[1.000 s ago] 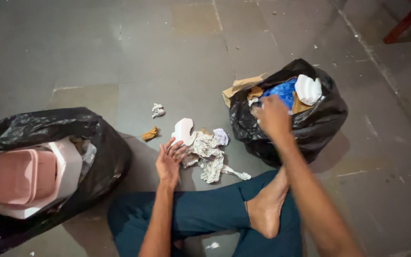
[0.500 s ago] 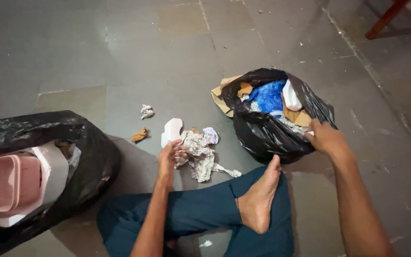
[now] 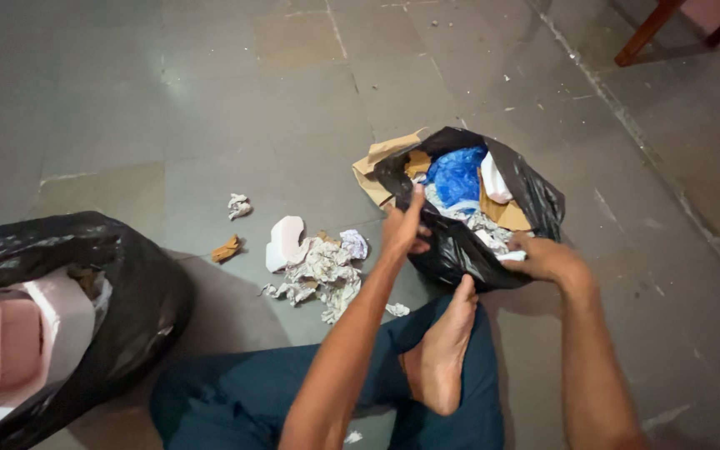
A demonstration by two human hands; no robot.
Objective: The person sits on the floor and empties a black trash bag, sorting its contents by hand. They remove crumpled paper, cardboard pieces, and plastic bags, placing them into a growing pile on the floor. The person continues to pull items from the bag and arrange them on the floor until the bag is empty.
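I sit on the floor with a small black rubbish bag (image 3: pixel 460 246) before my bare foot. Inside it lie blue plastic (image 3: pixel 457 175), white foam, cardboard and crumpled paper. My left hand (image 3: pixel 403 229) grips the bag's near left rim. My right hand (image 3: pixel 543 258) grips the near right rim, by some crumpled paper. Both hands hold the bag's mouth apart.
A heap of crumpled paper (image 3: pixel 320 271) and a white foam piece (image 3: pixel 283 242) lie on the tiles left of the bag. A brown scrap (image 3: pixel 227 248) and a paper ball (image 3: pixel 238 205) lie farther left. A large black bag (image 3: pixel 85 317) with pink containers stands at the left. A wooden leg (image 3: pixel 643 33) is top right.
My left hand left the paper heap and moved right to the small bag's rim. My right hand slid along the rim toward me. The camera drifted right.
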